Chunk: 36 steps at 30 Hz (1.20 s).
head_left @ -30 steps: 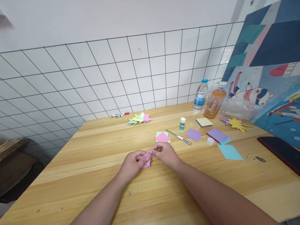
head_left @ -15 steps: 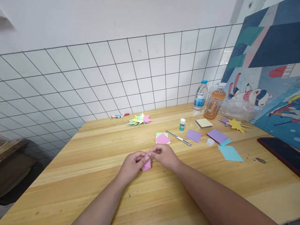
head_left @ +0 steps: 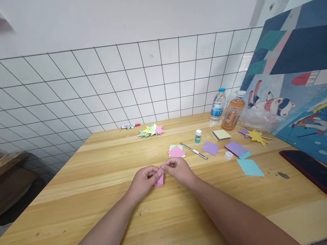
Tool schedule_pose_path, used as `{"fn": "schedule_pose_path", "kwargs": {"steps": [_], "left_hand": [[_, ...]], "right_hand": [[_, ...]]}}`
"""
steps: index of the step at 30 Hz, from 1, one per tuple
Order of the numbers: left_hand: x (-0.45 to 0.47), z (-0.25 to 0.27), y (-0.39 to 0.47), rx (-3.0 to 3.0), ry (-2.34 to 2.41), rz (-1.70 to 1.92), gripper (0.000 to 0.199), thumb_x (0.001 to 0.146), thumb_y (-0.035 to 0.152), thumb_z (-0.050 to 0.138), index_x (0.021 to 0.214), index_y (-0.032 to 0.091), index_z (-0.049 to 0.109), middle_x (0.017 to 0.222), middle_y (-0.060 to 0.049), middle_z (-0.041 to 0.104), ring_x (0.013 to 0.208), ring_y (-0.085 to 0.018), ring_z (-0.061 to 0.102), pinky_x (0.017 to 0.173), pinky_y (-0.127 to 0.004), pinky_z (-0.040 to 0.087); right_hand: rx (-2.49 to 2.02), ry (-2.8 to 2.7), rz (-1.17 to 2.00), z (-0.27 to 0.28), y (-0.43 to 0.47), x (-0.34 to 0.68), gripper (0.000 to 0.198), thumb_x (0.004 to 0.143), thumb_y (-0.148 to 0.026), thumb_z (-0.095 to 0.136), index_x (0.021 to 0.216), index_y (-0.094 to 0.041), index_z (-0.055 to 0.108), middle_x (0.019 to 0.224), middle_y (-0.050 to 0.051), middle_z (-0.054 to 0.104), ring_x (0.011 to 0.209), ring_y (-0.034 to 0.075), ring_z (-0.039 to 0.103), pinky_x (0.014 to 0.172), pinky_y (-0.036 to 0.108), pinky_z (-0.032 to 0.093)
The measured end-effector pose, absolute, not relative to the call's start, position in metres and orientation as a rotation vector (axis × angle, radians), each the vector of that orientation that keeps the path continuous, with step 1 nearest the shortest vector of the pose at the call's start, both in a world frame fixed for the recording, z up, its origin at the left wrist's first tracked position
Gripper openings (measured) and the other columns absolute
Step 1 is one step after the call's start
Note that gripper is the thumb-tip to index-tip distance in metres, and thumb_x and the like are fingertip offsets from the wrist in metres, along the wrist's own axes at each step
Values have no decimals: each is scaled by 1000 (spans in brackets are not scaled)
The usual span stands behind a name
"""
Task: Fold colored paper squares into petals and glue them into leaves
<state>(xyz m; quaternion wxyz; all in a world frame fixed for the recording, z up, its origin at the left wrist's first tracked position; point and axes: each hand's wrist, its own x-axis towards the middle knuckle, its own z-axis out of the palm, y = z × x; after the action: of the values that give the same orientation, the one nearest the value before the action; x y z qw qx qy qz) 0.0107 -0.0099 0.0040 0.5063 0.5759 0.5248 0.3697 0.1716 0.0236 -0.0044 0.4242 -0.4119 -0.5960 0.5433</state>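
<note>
The left grip [head_left: 144, 180] in the head view is closed on a small folded piece of pink paper [head_left: 159, 182], thumb across its face, while the right grip [head_left: 179, 170] pinches its far tip. The paper is over the near middle of the pale wooden bench [head_left: 102, 190], on the near side of a stack of pink, green and yellow paper squares [head_left: 176, 151]; whether it touches the bench is unclear. For a crisp fold, the left thumb should keep the layers from sliding while the right fingertips align the tip's edges, pressing gently; tugging could skew them.
</note>
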Motion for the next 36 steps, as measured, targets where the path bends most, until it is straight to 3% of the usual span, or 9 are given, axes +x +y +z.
{"fn": "schedule_pose_path", "kwargs": {"steps": [5,11,15,21,26,32,36], "left_hand": [[13,4,-11,1476,1280,884,26,70,41,66,72,16,62,56,4,56,51,-9,47,51,-19,34],[7,-3,-8,1439,1274,894,28,72,43,64,76,15,60,53,4,52,48,-9,43,50,-19,31],[7,-4,-8,1488,1261,873,26,72,42,63,75,16,60,57,2,55,52,-11,46,53,-21,34],[10,-1,-8,1493,1266,860,28,70,43,65,66,16,58,56,2,55,52,-11,45,51,-20,32],[8,2,-7,1446,1243,899,28,70,43,65,72,15,63,61,1,60,54,-12,49,54,-21,35],[8,-1,-7,1473,1248,887,28,71,42,65,74,15,64,62,1,61,56,-12,50,55,-21,36],[5,0,-5,1435,1300,960,30,70,44,65,69,14,62,59,1,59,55,-12,50,54,-21,36]], "right_hand": [[-1035,-1432,1355,-5,26,173,14,68,-27,62,61,-14,62,65,2,65,61,13,58,61,25,45],[-967,-1439,1419,-5,27,174,23,66,-32,67,82,-15,67,77,4,67,70,15,60,68,27,46],[-1006,-1457,1350,-5,27,173,14,68,-29,63,68,-15,63,68,1,63,63,12,55,62,24,44],[-1061,-1390,1295,-1,26,174,14,68,-29,61,64,-16,58,57,-3,54,52,9,45,51,20,36],[-974,-1450,1392,-3,25,172,18,68,-32,64,77,-16,64,73,1,64,64,12,56,60,23,43],[-1070,-1503,1327,-6,25,169,14,69,-29,62,66,-16,58,66,1,61,61,12,55,59,24,44],[-969,-1506,1355,-7,23,170,21,70,-30,64,85,-18,58,72,-1,61,62,11,56,59,23,44]]}}
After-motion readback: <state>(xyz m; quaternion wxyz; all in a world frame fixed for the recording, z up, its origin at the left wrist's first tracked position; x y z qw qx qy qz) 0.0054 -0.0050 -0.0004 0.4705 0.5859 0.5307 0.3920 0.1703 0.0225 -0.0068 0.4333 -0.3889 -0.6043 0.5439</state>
